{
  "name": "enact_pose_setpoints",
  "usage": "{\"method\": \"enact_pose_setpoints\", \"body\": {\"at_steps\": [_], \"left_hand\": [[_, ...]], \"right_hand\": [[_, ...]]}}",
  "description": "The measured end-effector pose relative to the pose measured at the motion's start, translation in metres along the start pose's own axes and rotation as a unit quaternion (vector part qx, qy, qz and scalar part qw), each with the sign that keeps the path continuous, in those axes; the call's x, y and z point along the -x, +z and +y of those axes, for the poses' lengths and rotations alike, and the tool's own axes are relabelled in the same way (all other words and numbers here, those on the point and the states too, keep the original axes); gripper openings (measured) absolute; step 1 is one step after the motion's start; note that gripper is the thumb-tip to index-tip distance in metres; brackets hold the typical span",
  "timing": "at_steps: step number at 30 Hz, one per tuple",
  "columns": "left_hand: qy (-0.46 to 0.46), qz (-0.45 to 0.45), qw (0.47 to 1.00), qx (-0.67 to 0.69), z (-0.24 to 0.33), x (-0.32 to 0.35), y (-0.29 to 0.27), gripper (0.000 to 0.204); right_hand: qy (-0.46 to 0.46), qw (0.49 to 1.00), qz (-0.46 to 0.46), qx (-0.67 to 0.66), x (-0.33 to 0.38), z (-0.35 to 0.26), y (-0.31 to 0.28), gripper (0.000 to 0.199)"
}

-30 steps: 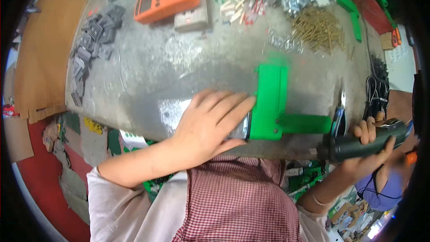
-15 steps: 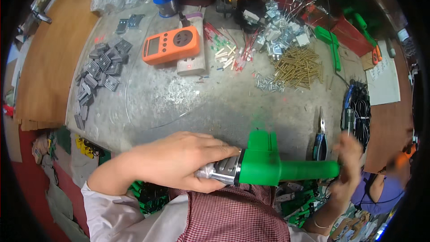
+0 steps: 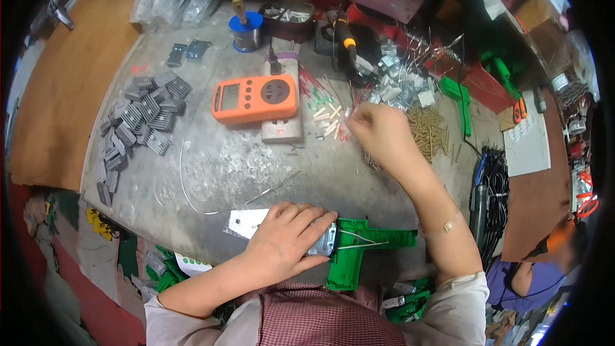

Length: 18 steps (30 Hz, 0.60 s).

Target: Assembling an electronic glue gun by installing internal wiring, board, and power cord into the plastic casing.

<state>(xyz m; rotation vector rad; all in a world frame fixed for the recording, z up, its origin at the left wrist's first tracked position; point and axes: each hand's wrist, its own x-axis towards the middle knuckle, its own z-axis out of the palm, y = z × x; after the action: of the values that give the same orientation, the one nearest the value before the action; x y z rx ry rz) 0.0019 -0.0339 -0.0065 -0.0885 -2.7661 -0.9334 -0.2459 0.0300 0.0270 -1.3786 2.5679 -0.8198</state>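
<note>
The left hand (image 3: 282, 240) lies flat, pressing the open green gun-shaped shell (image 3: 359, 247) at six o'clock on the bench, its wires not yet closed in, while the right hand (image 3: 378, 131) pinches among small loose parts (image 3: 327, 118) at twelve o'clock.

Small electronics assembly workshop. Evidence: worn grey counter (image 3: 211, 166) cluttered with parts. Orange meter (image 3: 255, 98) on white socket block (image 3: 282, 129). Solder spool (image 3: 246, 31) on blue stand at back edge. Stack of grey finned heatsinks (image 3: 138, 118) on left. Pile of brass screws (image 3: 430, 129), loose metal brackets (image 3: 400, 86), small sleeved wire pieces (image 3: 328, 115). Green plastic gun-shaped housings (image 3: 355, 250), one open on near edge, more at right. Black cable bundle (image 3: 494, 182) at right edge.
</note>
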Motion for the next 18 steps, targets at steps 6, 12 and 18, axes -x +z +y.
{"method": "enact_pose_setpoints", "body": {"at_steps": [6, 12, 18], "left_hand": [[-0.001, 0.004, 1.000, -0.009, 0.000, 0.003, 0.003, 0.074], [-0.002, 0.002, 1.000, 0.006, -0.004, 0.006, 0.003, 0.073], [0.003, 0.001, 1.000, 0.016, -0.005, 0.003, 0.002, 0.072]], "right_hand": [[0.083, 0.979, -0.163, 0.094, -0.051, 0.020, 0.024, 0.027], [0.163, 0.980, -0.065, -0.090, -0.053, 0.025, 0.026, 0.022], [-0.039, 0.993, 0.035, 0.103, -0.066, 0.013, 0.053, 0.020]]}}
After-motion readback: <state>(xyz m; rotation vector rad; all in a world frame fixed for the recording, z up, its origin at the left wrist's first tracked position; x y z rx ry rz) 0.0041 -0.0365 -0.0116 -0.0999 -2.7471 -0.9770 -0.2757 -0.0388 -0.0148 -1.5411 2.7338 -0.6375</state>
